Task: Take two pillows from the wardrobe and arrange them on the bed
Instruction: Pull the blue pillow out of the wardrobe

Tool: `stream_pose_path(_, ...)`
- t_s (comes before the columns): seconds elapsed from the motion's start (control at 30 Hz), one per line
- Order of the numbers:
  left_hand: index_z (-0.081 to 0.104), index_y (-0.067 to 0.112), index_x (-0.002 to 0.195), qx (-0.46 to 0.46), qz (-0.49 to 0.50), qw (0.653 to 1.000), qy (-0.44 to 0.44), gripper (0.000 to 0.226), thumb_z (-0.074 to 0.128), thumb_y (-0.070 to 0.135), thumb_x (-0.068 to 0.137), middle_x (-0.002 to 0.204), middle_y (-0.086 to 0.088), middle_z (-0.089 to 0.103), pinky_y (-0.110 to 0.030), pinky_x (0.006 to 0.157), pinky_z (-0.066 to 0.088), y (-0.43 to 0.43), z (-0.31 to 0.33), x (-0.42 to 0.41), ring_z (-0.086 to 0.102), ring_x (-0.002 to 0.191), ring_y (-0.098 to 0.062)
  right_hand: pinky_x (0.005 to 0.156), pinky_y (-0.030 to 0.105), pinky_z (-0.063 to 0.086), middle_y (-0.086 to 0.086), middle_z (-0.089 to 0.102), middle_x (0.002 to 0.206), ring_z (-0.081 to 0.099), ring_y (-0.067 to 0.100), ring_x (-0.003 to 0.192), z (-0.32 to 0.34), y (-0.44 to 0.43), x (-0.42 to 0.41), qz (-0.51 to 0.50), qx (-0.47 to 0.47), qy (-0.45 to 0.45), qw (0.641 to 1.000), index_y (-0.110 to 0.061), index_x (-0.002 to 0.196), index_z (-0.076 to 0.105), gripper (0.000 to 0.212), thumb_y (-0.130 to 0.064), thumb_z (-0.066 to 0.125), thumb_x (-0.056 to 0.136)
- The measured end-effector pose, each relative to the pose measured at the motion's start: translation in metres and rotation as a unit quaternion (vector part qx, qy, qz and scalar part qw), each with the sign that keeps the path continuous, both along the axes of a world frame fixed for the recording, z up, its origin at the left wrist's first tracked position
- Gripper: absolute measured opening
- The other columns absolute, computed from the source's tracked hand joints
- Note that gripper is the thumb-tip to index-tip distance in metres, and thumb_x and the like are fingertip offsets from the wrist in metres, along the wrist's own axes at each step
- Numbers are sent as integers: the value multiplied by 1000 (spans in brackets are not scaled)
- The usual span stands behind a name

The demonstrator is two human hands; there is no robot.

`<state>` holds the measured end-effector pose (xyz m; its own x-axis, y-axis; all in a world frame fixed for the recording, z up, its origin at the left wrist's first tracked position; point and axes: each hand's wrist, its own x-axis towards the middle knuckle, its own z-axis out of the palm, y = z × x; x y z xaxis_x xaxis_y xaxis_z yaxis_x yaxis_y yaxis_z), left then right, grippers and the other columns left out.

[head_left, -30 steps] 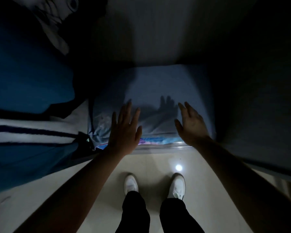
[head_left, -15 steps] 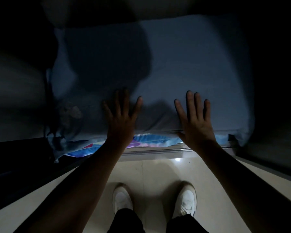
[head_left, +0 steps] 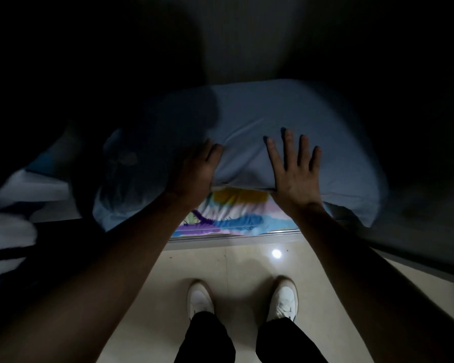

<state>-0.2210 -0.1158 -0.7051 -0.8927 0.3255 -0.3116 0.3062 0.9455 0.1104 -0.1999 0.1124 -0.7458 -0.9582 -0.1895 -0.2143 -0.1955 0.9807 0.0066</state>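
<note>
Head view, very dim, looking down into an open wardrobe [head_left: 247, 48] from a standing position.

Blue pillow [head_left: 286, 132] lies on top of a stack at the wardrobe's front edge, filling most of the lit middle of the frame. Its left end falls into heavy shadow. Under it, a second piece of bedding with a bright print [head_left: 228, 213] of blue, purple, yellow and white shows at the front, where the blue pillow's near edge is lifted off it. Whether this is the second pillow cannot be told.

Left hand [head_left: 194, 171]: on the pillow's near edge, left of centre. Fingers curled down into the fabric, which bunches and creases beside the thumb. It looks like a grasp on the edge, but the fingertips are blurred and dark, so how firm the hold is cannot be told.

Right hand [head_left: 294, 174]: flat, palm down, fingers spread wide, pressed on the pillow's top near the front edge. Thumb sits at or under the edge. Spread flat and not closed around anything.

Metal track [head_left: 247, 235] runs along the wardrobe's base, just below the printed bedding. Pale tiled floor [head_left: 220, 271] in front, with a small bright reflection. Two white shoes [head_left: 283, 301] and dark trouser legs at the bottom of the frame. Folded white and dark fabric [head_left: 8, 231] at the far left, blurred.
</note>
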Motion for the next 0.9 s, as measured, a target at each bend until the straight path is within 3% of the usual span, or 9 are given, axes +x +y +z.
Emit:
stream_pose_path(0.07, 43, 6, 141, 42, 0, 999, -5, 65, 55, 5, 77, 145, -17, 45, -46, 105, 37, 3, 26, 0, 46, 127, -37, 114, 63, 23, 19, 10, 164, 21, 50, 144, 25, 1, -5, -6, -11, -37, 999, -28, 157, -7, 99, -17, 62, 87)
stream_pose_path(0.2, 46, 6, 140, 81, 40, 995, 49, 70, 44, 16, 70, 144, -16, 48, -48, 100, 42, 9, 57, 14, 47, 129, -35, 105, 50, 39, 12, 28, 160, 39, 41, 135, 78, 11, -17, 18, -26, -59, 998, -30, 158, 8, 98, -14, 68, 81)
stream_pose_path(0.37, 10, 23, 155, -33, 32, 999, 18, 116, 68, 56, 61, 162, -17, 11, -64, 106, 30, 12, 53, 27, 22, 144, -40, 97, 44, 47, 9, 37, 157, 48, 39, 129, 99, 20, -9, 14, -55, -62, 996, -30, 156, 23, 85, -13, 62, 82)
stream_pose_path(0.4, 6, 26, 156, -39, 34, 998, 26, 114, 66, 60, 64, 162, -18, 8, -66, 106, 29, 15, 50, 28, 21, 143, -42, 97, 43, 47, 8, 38, 157, 49, 38, 130, 98, 21, -4, 3, -62, -64, 996, -31, 155, 24, 84, -12, 61, 83)
stream_pose_path(0.47, 6, 29, 156, -41, 47, 996, 57, 87, 41, 51, 79, 162, -16, 15, -64, 107, 28, 19, 50, 28, 28, 139, -44, 94, 42, 48, 6, 41, 155, 51, 37, 129, 97, 21, 5, -15, -76, -60, 995, -32, 154, 27, 82, -11, 60, 83)
stream_pose_path(0.53, 17, 27, 155, -41, 51, 997, 46, 76, 27, 35, 80, 155, -12, 34, -55, 105, 32, 21, 60, 23, 40, 131, -40, 90, 41, 50, 5, 44, 153, 54, 36, 125, 100, 19, 11, -25, -91, -52, 994, -33, 154, 29, 80, -10, 58, 82)
stream_pose_path(0.67, 44, 24, 143, 37, 57, 998, -8, 63, 45, 22, 81, 124, -15, 61, -46, 92, 47, 21, 103, 9, 59, 109, -38, 85, 38, 51, 3, 46, 152, 59, 33, 119, 127, 16, 18, -64, -121, -56, 989, -34, 153, 31, 79, -13, 58, 82)
stream_pose_path(0.73, 45, 23, 143, 47, 52, 997, -30, 65, 59, 14, 80, 123, -17, 61, -47, 91, 49, 25, 129, 2, 60, 108, -39, 83, 37, 52, 1, 52, 147, 63, 34, 112, 149, 16, 21, -82, -128, -49, 987, -36, 152, 33, 78, -16, 60, 81)
stream_pose_path(0.9, 44, 21, 144, 5, -7, 1000, -27, 57, 52, 11, 89, 132, -17, 57, -44, 94, 48, 37, 187, 17, 58, 114, -39, 86, 40, 51, 3, 63, 132, 64, 37, 107, 207, 23, 51, -125, -142, -91, 978, -41, 150, 34, 76, -22, 61, 81)
